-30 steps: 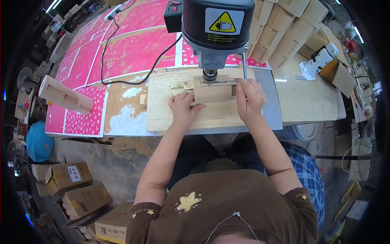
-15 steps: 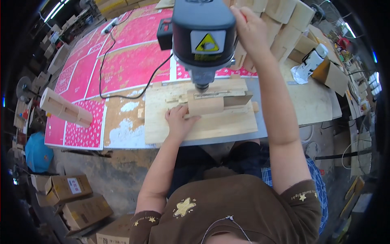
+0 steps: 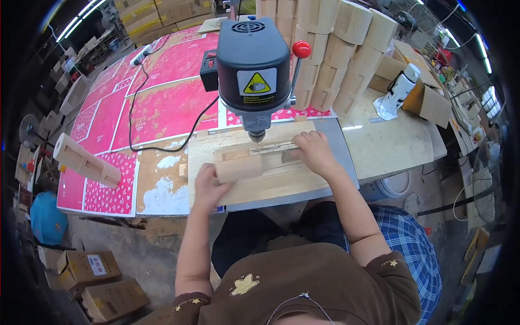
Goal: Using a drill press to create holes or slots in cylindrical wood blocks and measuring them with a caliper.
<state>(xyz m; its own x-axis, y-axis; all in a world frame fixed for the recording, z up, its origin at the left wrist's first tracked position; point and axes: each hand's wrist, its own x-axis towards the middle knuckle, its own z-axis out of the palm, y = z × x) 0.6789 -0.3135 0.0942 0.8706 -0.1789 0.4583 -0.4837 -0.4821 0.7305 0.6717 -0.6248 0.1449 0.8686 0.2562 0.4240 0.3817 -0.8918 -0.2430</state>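
Note:
My left hand point(image 3: 207, 186) is closed round the left end of a pale wooden cylinder point(image 3: 241, 168), which lies sideways on a wooden jig board point(image 3: 276, 188). Bent fingers of my right hand point(image 3: 315, 153) grip a flat grey-brown piece point(image 3: 289, 156) at the right of the jig's slot, partly hidden by the fingers. Above the jig stands a dark drill press point(image 3: 253, 65), its chuck point(image 3: 256, 135) over the board's back strip. The drill's lever has a red knob point(image 3: 301, 49), and neither hand touches it.
Stacked wooden cylinders point(image 3: 330, 65) rise behind the drill to the right. A white bottle point(image 3: 400, 92) stands beside an open carton point(image 3: 428, 103). Another slotted wooden cylinder point(image 3: 86, 161) leans on the pink covering at left. A black cable point(image 3: 132, 116) crosses the table.
My right hand has left the drill's lever and come down to the flat piece on the jig. My left hand has shifted left with the wooden cylinder, away from the flat piece.

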